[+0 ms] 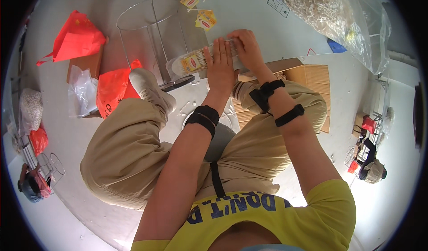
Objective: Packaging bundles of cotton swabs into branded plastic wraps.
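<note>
A clear plastic packet of cotton swabs with a yellow and white label lies on the grey tabletop. My left hand rests across the packet, its fingers stretched out and flat, hiding the middle. At the packet's right end, my right hand has its fingers bent and closed on the clear plastic; the fingertips are partly hidden. Farther back on the table lie loose yellow label cards, a little beyond the packet. Both my wrists wear black straps.
A big clear bag of loose swabs lies at the table's far right, near a blue piece. A wire-frame stand is at the left. An open cardboard box stands below the table edge. Red bags sit at far left.
</note>
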Demonstrator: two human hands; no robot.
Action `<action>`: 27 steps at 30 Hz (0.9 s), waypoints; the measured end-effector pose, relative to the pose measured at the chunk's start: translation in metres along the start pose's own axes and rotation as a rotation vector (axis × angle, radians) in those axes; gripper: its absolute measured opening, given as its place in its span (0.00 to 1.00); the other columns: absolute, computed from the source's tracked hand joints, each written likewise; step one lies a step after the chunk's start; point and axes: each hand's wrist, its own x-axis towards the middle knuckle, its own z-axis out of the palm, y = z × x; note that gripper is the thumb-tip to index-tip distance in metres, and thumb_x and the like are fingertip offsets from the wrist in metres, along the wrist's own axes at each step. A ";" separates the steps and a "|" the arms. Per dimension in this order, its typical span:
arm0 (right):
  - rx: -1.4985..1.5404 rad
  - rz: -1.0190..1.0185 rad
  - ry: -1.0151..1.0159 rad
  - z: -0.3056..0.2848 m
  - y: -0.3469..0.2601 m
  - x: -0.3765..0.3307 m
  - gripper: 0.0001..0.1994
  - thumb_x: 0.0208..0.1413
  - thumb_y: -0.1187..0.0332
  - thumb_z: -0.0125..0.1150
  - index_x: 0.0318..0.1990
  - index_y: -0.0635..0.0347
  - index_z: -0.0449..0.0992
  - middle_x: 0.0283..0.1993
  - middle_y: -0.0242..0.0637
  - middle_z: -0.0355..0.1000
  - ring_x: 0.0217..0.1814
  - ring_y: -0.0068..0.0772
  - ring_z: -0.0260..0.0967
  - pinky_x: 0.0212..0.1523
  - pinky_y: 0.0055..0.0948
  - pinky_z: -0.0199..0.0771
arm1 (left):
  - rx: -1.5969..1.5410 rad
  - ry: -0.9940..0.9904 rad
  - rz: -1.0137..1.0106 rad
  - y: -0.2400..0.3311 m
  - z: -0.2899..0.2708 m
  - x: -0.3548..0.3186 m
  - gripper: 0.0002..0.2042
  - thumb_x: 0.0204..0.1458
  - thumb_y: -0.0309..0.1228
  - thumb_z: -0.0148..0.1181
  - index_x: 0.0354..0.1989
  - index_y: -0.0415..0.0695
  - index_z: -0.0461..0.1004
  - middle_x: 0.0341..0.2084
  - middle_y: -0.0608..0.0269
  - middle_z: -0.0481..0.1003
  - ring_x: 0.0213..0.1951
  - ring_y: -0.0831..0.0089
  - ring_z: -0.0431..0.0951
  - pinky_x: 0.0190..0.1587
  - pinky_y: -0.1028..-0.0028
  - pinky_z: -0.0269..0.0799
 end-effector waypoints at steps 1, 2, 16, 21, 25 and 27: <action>0.130 0.152 0.062 0.001 -0.002 -0.002 0.07 0.61 0.72 0.50 0.42 0.57 0.74 0.42 0.37 0.72 0.48 0.41 0.67 0.49 0.35 0.68 | -0.011 -0.005 -0.005 0.000 0.001 -0.001 0.47 0.45 0.52 0.61 0.67 0.34 0.50 0.68 0.46 0.48 0.71 0.56 0.42 0.68 0.45 0.31; 0.129 0.157 0.069 0.002 -0.001 -0.002 0.07 0.61 0.72 0.50 0.42 0.57 0.74 0.42 0.37 0.72 0.48 0.41 0.67 0.49 0.35 0.68 | -0.029 -0.011 -0.006 0.001 0.002 0.000 0.47 0.44 0.52 0.61 0.67 0.34 0.50 0.68 0.46 0.48 0.71 0.56 0.43 0.68 0.44 0.31; 0.600 0.340 0.205 0.023 -0.023 -0.003 0.23 0.68 0.52 0.36 0.55 0.63 0.67 0.58 0.39 0.67 0.63 0.36 0.60 0.65 0.35 0.56 | 0.025 0.080 0.006 0.002 0.015 0.006 0.44 0.47 0.50 0.60 0.66 0.35 0.51 0.67 0.46 0.50 0.70 0.56 0.46 0.69 0.46 0.33; 0.516 0.387 0.166 0.014 -0.022 -0.007 0.18 0.67 0.60 0.39 0.56 0.61 0.67 0.58 0.40 0.67 0.62 0.35 0.61 0.63 0.33 0.58 | -0.094 0.027 0.010 0.001 0.011 0.004 0.44 0.47 0.49 0.60 0.67 0.35 0.50 0.67 0.47 0.49 0.70 0.56 0.46 0.69 0.46 0.32; -0.024 0.121 0.118 -0.003 -0.018 -0.033 0.23 0.57 0.75 0.44 0.62 0.61 0.61 0.65 0.46 0.58 0.69 0.43 0.54 0.66 0.37 0.55 | -0.116 0.050 0.030 0.003 0.010 0.004 0.43 0.47 0.45 0.60 0.68 0.37 0.48 0.68 0.49 0.50 0.70 0.57 0.45 0.69 0.47 0.32; -0.162 0.066 -0.047 -0.015 -0.025 -0.040 0.28 0.52 0.74 0.46 0.65 0.62 0.57 0.68 0.46 0.53 0.72 0.44 0.48 0.69 0.40 0.49 | -0.091 0.030 0.034 0.001 0.014 0.002 0.43 0.50 0.44 0.57 0.69 0.36 0.44 0.68 0.49 0.47 0.71 0.58 0.43 0.69 0.47 0.31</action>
